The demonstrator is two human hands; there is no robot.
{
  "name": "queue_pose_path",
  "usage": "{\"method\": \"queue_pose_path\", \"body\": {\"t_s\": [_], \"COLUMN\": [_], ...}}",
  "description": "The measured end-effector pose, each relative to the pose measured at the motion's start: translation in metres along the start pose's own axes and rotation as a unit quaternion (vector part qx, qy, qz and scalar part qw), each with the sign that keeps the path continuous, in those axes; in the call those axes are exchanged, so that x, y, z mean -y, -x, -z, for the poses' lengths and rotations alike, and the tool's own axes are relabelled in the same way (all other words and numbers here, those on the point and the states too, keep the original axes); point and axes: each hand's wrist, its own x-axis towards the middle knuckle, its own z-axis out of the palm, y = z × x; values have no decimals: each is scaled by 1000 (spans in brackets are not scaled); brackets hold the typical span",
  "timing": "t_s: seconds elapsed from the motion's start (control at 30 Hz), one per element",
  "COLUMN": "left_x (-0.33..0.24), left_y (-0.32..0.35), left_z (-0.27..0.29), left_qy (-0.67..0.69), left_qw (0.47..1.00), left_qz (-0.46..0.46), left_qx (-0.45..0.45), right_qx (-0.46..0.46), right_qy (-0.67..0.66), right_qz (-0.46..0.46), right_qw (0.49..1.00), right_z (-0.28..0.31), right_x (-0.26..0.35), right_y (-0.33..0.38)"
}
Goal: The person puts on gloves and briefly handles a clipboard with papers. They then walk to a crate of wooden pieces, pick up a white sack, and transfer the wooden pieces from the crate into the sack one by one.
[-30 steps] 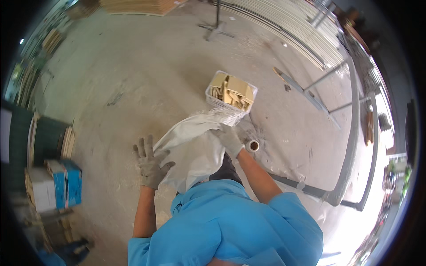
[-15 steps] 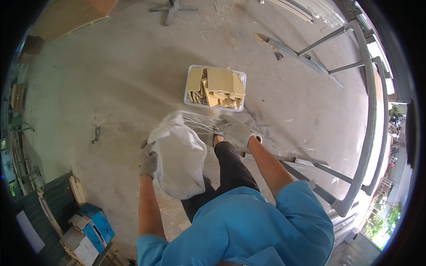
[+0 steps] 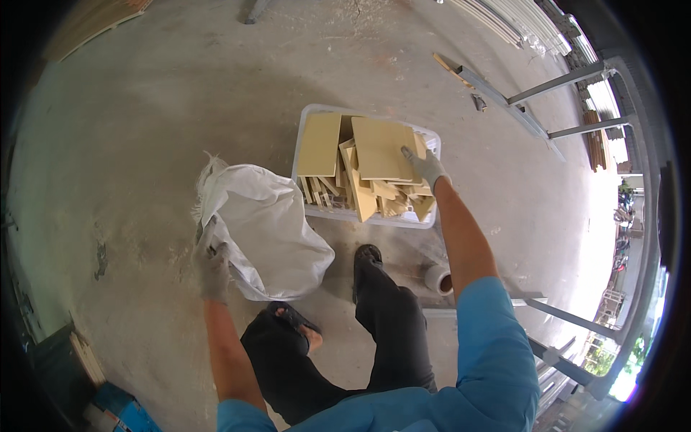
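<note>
- Clamped on the edge of the white woven sack (image 3: 270, 234) is the left hand (image 3: 213, 266); its gloved fingers are closed around the fabric at the sack's near-left side.
- Right hand (image 3: 425, 167), also in a grey glove, is laid flat on the yellow boards (image 3: 374, 162) w/ fingers spread apart; no board is seen gripped, and whether one is pinched underneath cannot be told.
- The sack is held just above the concrete floor (image 3: 158, 115), left of the crate and touching its near-left corner or very close to it; which one cannot be told. Its mouth w/ frayed threads is pointed to the far left.
- The boards are piled in a clear plastic crate (image 3: 432, 140), approx. in the middle of the scene. Two big flat pieces are lying on top, and smaller broken pieces are stacked loosely at the near side.
- Legs in dark trousers (image 3: 389, 317) are seen near the crate, one foot in a dark shoe (image 3: 367, 255) almost against its near wall, the other foot in a sandal (image 3: 295, 320) below the sack.
- A roll of tape (image 3: 439, 279) is lying on the floor just right of the shoe.
- Grey metal frames (image 3: 547, 93) are standing at the far right, well apart from the crate.
- Both arms are covered by blue sleeves (image 3: 497, 345) at the near edge.
</note>
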Motion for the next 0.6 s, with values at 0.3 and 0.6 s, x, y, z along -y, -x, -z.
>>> {"method": "queue_pose_path", "body": {"t_s": [0.3,0.6], "left_x": [61,60], "left_y": [-49,-58], "left_z": [-45,-24], "left_qy": [76,164], "left_qw": [993,982], "left_qz": [-87,-90], "left_qx": [-15,24], "right_qx": [-164,-31], "right_qy": [36,-367], "right_qz": [31,79], "right_qw": [985,926], "right_z": [-56,-47], "right_x": [36,36], "right_y": [-18,30]}}
